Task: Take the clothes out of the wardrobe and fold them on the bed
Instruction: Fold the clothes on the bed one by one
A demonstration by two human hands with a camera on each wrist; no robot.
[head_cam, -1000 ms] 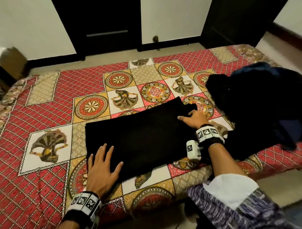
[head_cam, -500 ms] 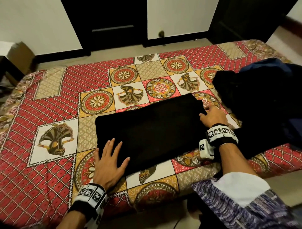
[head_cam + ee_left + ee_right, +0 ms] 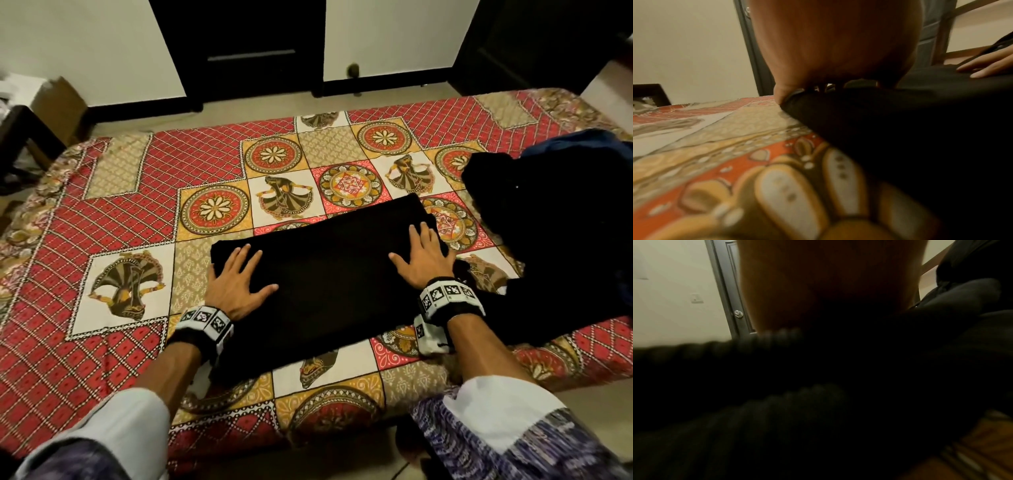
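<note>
A black folded garment (image 3: 329, 284) lies as a flat rectangle on the patterned bedspread (image 3: 113, 219), near the bed's front edge. My left hand (image 3: 236, 279) lies flat on its left end, fingers spread and straight. My right hand (image 3: 423, 255) presses flat on its right end in the same way. In the left wrist view the left palm (image 3: 834, 42) sits on the black garment (image 3: 900, 123), and the right hand (image 3: 990, 66) shows far right. The right wrist view is mostly dark black cloth (image 3: 818, 386) under the palm (image 3: 828, 280).
A heap of dark and blue clothes (image 3: 561, 226) fills the bed's right side, touching the folded garment's right end. Dark doors (image 3: 239, 48) and white walls stand behind the bed. A cardboard box (image 3: 58, 102) and dark furniture sit at far left.
My left hand has moved from the garment's front left corner up onto its left end. My right hand has opened flat on the right end. The camera has come closer.
</note>
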